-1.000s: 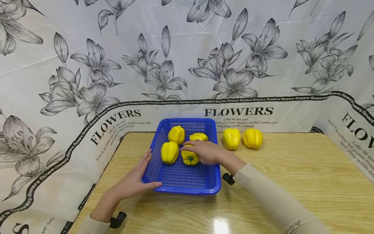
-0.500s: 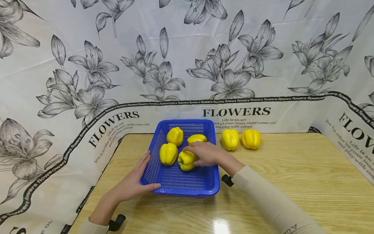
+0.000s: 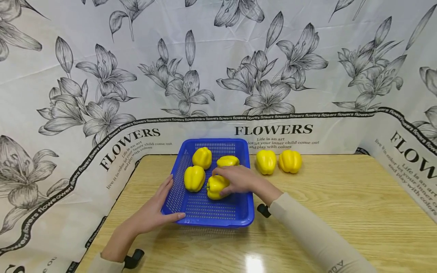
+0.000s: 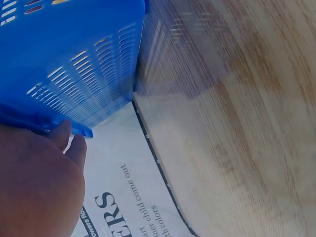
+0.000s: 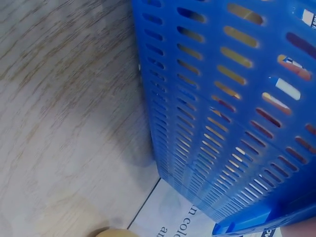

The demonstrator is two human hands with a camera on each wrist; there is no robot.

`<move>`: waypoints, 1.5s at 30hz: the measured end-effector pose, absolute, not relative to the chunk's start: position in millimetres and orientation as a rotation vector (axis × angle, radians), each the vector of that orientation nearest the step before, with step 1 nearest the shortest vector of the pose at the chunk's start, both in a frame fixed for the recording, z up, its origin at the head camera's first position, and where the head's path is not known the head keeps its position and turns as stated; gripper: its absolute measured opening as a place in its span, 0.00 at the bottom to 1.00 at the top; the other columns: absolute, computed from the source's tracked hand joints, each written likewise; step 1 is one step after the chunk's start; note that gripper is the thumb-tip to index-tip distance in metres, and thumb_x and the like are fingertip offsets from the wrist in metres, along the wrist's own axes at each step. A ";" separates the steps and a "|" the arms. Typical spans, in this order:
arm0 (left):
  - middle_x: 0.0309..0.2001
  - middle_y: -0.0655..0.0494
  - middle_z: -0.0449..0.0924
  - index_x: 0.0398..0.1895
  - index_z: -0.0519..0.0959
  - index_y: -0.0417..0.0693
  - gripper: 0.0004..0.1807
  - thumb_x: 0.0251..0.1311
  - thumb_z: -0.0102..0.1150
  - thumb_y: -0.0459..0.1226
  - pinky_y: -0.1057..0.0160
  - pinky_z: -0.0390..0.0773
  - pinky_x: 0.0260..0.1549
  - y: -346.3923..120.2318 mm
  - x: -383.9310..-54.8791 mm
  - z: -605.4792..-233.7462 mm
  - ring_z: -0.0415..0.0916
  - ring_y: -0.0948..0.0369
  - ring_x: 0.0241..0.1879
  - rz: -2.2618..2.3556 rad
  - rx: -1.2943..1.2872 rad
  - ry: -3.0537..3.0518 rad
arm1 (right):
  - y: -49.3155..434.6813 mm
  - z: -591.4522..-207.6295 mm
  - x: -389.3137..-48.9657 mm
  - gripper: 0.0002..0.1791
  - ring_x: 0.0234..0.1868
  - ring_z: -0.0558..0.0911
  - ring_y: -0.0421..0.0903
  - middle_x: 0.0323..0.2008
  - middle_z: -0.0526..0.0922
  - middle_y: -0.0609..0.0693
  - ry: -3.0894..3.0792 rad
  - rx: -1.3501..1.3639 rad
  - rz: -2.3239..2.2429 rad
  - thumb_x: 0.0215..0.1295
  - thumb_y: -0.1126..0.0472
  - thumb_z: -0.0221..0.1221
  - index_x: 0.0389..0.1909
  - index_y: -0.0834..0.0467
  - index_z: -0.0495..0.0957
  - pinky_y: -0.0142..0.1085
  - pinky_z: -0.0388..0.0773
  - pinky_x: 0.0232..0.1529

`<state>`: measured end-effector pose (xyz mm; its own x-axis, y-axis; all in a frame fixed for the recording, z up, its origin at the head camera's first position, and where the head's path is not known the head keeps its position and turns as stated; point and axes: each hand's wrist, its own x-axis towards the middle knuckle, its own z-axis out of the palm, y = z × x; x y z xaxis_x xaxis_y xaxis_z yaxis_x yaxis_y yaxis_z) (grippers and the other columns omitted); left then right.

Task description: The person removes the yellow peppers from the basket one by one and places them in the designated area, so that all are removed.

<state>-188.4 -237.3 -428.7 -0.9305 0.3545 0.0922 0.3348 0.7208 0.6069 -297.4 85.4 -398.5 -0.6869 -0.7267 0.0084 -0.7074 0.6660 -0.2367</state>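
Note:
A blue plastic basket [image 3: 218, 219] stands on the table, with several yellow bell peppers inside. My right hand [image 3: 237, 177] reaches over its right side and grips the front-right yellow bell pepper [image 3: 216, 188], whose green stem points left. Close by in the basket lie a left pepper [image 3: 194, 178], a back-left pepper [image 3: 202, 158] and a back-right pepper [image 3: 227, 161]. With my left hand [image 3: 154, 212] I hold the basket's front-left corner, thumb on the rim and fingers along the left side. In the right wrist view the basket wall [image 5: 197, 89] hides the gripped pepper.
Two more yellow bell peppers, one nearer [image 3: 266, 162] and one farther right [image 3: 290, 161], sit on the wooden table [image 3: 334, 189] right of the basket. A white flower-printed cloth [image 3: 191, 94] rises behind and at both sides.
In my right hand the pepper has turned, its stem swinging from the front to the left, and shifted slightly toward me and left. My left hand stays on the basket's corner.

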 end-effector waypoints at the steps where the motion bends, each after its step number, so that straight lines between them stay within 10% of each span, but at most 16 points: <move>1: 0.84 0.55 0.32 0.85 0.39 0.51 0.62 0.58 0.69 0.59 0.31 0.56 0.70 -237.1 -188.3 -428.3 0.43 0.42 0.80 1.010 0.578 2.883 | 85.7 -398.6 -297.6 0.34 0.61 0.79 0.49 0.63 0.80 0.46 2.786 -1.209 -0.344 0.61 0.41 0.71 0.67 0.43 0.74 0.52 0.76 0.60; 21: 0.84 0.54 0.32 0.84 0.39 0.51 0.63 0.58 0.69 0.59 0.31 0.57 0.69 -234.5 -188.9 -428.4 0.44 0.41 0.80 1.016 0.581 2.885 | 96.9 -399.4 -307.4 0.34 0.59 0.79 0.51 0.61 0.75 0.52 2.576 -1.213 -1.166 0.63 0.49 0.72 0.68 0.50 0.70 0.40 0.81 0.57; 45: 0.84 0.56 0.32 0.85 0.40 0.52 0.63 0.58 0.68 0.62 0.32 0.56 0.70 -239.3 -188.7 -429.1 0.42 0.43 0.80 0.994 0.590 2.898 | 113.3 -392.4 -316.0 0.23 0.61 0.80 0.59 0.61 0.78 0.62 2.292 -0.763 -1.855 0.73 0.52 0.63 0.61 0.54 0.67 0.53 0.82 0.54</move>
<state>-188.7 -239.3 -429.1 -0.9283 0.3578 0.1007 0.3443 0.7255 0.5959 -316.0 113.3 -392.4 -0.8702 -0.4342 0.2327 -0.3181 0.1345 -0.9385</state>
